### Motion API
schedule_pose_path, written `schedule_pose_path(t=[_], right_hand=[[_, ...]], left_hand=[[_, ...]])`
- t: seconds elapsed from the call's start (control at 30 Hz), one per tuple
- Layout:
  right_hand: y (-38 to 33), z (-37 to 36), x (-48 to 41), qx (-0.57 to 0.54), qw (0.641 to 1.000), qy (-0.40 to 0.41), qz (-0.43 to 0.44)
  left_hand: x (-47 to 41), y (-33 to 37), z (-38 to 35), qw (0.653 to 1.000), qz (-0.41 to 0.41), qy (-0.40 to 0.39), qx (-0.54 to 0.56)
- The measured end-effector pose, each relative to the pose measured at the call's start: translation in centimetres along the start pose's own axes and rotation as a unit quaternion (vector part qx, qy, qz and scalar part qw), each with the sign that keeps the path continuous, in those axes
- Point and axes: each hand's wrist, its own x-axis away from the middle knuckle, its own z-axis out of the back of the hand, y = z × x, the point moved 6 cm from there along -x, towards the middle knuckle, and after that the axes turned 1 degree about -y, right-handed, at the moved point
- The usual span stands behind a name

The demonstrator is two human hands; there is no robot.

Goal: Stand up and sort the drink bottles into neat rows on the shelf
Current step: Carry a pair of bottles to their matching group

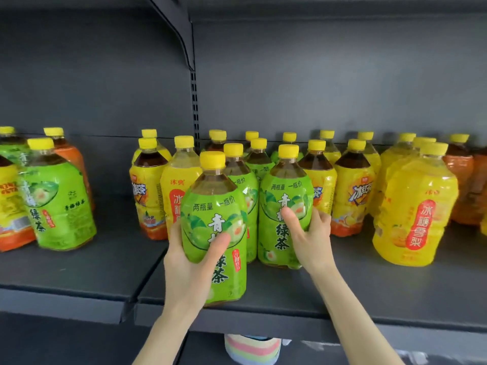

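My left hand [188, 262] grips a green-label tea bottle [214, 214] with a yellow cap, upright at the front edge of the dark grey shelf [342, 291]. My right hand [308, 233] grips a second green-label bottle [286, 206] standing just behind and to the right. A third green bottle [241, 177] stands right behind them. Yellow-label and orange-label bottles with yellow caps crowd the back of the shelf.
A large yellow bottle [416, 206] stands at the right front, with orange bottles [463, 185] behind it. On the left shelf section a green bottle [59, 198] and a yellow-orange bottle [10, 206] lean. A shelf bracket [181, 30] hangs above. A striped object [253, 349] lies below the shelf.
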Motion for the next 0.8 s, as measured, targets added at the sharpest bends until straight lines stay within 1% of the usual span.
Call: schedule_pose_path(t=[0.1,0.2,0.3,0.47,0.6,0.7,0.8], right_hand=[[-0.5,-0.2,-0.2,0.038,0.999,0.024,0.020],[-0.2,-0.5,-0.1,0.007,0.999,0.052,-0.009],[0.0,-1.0,0.5,-0.009,0.997,0.074,-0.005],[0.5,-0.9,1.2,0.044,0.995,0.094,-0.009],[0.2,-0.8,0.6,0.053,0.995,0.088,-0.011],[0.4,-0.5,1.2,0.018,0.997,0.072,-0.021],[0.0,0.1,2.7,-0.028,0.995,0.096,-0.004]], left_hand=[[-0.3,-0.1,-0.4,1.000,0.005,-0.022,0.017],[-0.3,0.0,-1.0,0.998,0.003,-0.045,0.038],[-0.2,-0.1,-1.4,0.997,0.002,-0.059,0.058],[0.1,-0.8,-1.6,0.996,0.008,-0.076,0.042],[-0.1,-0.9,-2.0,0.998,0.005,-0.066,-0.013],[0.0,-0.9,-2.5,0.997,0.008,-0.071,-0.033],[-0.1,-0.9,-2.9,0.997,-0.007,-0.068,-0.031]])
